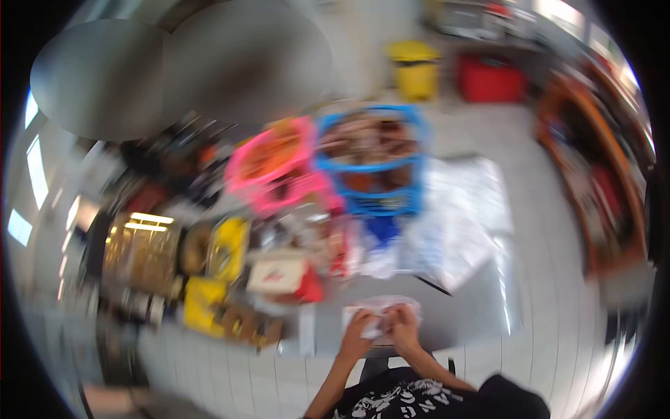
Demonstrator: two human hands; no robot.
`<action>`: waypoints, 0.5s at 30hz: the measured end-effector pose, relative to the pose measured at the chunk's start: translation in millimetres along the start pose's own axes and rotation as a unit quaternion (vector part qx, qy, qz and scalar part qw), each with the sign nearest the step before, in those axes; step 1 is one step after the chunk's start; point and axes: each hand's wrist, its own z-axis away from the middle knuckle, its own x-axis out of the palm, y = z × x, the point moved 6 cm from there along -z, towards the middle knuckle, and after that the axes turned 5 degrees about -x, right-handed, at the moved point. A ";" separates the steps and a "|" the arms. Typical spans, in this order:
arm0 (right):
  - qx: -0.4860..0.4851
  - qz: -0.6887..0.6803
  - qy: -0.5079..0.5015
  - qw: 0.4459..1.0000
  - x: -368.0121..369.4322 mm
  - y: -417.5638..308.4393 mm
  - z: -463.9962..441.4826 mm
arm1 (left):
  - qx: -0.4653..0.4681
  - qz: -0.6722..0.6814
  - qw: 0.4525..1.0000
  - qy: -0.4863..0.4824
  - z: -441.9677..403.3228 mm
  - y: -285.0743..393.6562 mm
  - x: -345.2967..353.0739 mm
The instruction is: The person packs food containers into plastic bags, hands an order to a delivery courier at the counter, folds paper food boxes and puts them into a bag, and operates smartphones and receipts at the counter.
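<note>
Close to my body, at the table's front edge, my left hand (361, 325) and my right hand (401, 322) are side by side with fingers curled in. Both grip a whitish, see-through crumpled piece that looks like a plastic bag (382, 302), which spreads out beyond the fingertips. Motion blur smears the fingers, and what is inside the bag, if anything, cannot be made out. A dark thin stick-like thing (433, 285) lies a little beyond my right hand. Left of my hands is a white and red box (278, 275).
A blue basket (370, 167) and a pink basket (272, 188), both filled, stand across the metal table (481, 307). Clear plastic sheets (460, 209) cover its right part. Yellow packs (204, 302) and tape rolls (241, 322) crowd the left. A yellow bin (417, 73) stands behind.
</note>
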 end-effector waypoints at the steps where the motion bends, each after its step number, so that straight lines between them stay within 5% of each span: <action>1: 0.069 -0.029 -0.079 0.994 13.0 -13.9 2.9 | -0.014 0.027 0.999 -0.014 -2.9 -5.5 -3.3; 2: 0.135 -0.067 -0.147 0.978 24.7 -33.1 4.2 | -0.070 0.032 0.995 -0.068 -5.0 -23.1 -3.4; 3: -0.016 0.138 -0.233 0.962 23.0 -42.6 -9.9 | -0.128 0.024 0.986 -0.104 2.5 -44.3 -1.2; 4: -0.129 0.356 -0.309 0.872 21.0 -44.3 -20.2 | -0.060 0.022 0.992 -0.106 1.4 -45.1 1.8; 6: -0.104 0.534 -0.427 0.722 26.9 -44.9 -22.1 | 0.023 0.067 0.995 -0.065 -2.8 -38.2 8.9; 8: -0.035 0.588 -0.394 0.705 46.6 -77.7 -18.7 | 0.041 0.139 0.989 0.024 -7.2 -28.4 7.0; 11: -0.046 0.553 -0.387 0.736 44.3 -98.7 5.3 | -0.129 0.085 0.979 0.135 4.7 7.7 -3.2; 12: -0.059 0.522 -0.385 0.759 35.6 -95.4 11.8 | -0.210 0.030 0.976 0.053 7.2 -23.8 3.4; 15: -0.135 0.430 -0.340 0.825 -3.4 -88.0 26.2 | 0.037 -0.082 0.993 0.078 9.1 69.3 34.5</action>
